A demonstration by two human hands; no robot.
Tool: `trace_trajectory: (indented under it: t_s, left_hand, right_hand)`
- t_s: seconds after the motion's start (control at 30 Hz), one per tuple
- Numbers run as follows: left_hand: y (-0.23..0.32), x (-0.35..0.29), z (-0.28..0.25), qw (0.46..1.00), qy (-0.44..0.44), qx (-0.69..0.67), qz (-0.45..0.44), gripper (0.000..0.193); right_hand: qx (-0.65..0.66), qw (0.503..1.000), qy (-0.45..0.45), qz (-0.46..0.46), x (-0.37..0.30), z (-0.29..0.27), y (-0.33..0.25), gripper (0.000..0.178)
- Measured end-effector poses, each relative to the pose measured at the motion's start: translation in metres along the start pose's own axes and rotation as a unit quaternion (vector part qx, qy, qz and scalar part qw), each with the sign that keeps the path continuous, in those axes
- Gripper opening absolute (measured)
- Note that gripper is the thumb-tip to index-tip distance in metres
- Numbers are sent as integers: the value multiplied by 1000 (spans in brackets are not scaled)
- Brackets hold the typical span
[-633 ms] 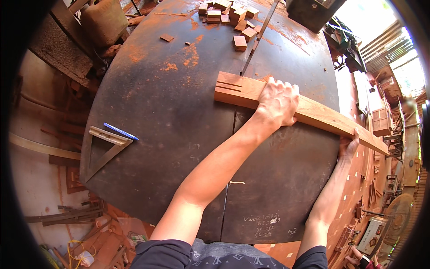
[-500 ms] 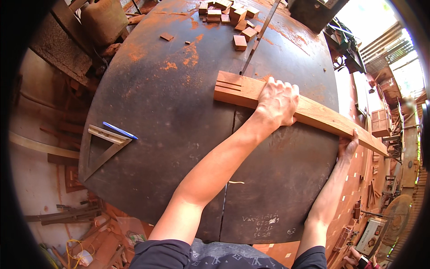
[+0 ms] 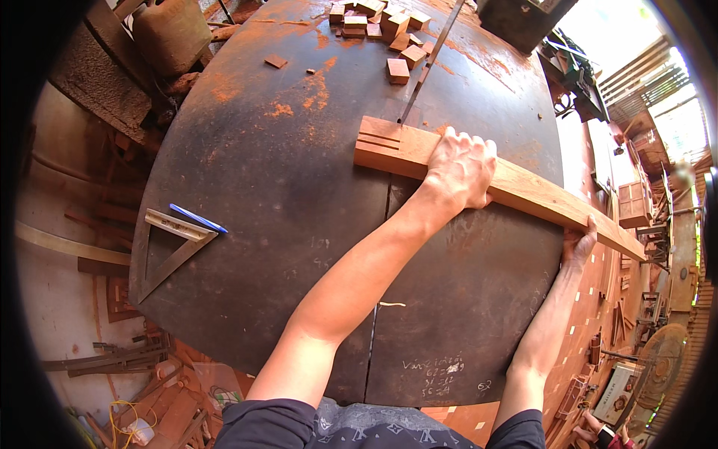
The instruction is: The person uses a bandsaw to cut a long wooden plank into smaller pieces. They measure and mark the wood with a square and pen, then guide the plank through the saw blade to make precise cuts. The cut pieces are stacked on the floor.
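A long squared wooden beam [image 3: 535,187] lies slantwise across the dark saw table [image 3: 299,247], its right part reaching past the table's edge. Narrow parallel slots are cut into its left end, and the thin upright band saw blade [image 3: 430,66] meets the far edge near that end. My left hand [image 3: 462,168] is closed over the beam's middle, knuckles up. Farther right, at the table edge, my right hand [image 3: 580,241] grips the beam from the near side and below, with the thumb showing and most fingers hidden.
Several small wood blocks [image 3: 396,28] sit in sawdust beside the blade. On the table's left lie a triangular set square [image 3: 172,258] and a blue pen [image 3: 198,218]. A dark machine housing [image 3: 520,22] stands at the far right. Wood scraps [image 3: 161,404] litter the lower left floor.
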State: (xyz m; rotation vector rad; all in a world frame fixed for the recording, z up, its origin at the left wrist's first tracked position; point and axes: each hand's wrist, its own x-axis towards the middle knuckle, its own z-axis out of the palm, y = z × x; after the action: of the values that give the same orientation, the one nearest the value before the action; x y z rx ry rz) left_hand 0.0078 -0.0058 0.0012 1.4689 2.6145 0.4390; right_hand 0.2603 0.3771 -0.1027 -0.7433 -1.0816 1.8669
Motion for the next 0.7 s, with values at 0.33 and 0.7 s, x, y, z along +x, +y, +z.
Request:
trace_trajectory:
  t_s: [0.33, 0.7]
  left_hand:
    - [-2, 2, 2, 1000, 11, 12, 1, 66]
    - [-4, 3, 0, 1000, -7, 14, 8, 67]
  right_hand:
    - [4, 1000, 10, -2, 0, -1, 1, 42]
    - [12, 1000, 11, -8, 2, -4, 6, 40]
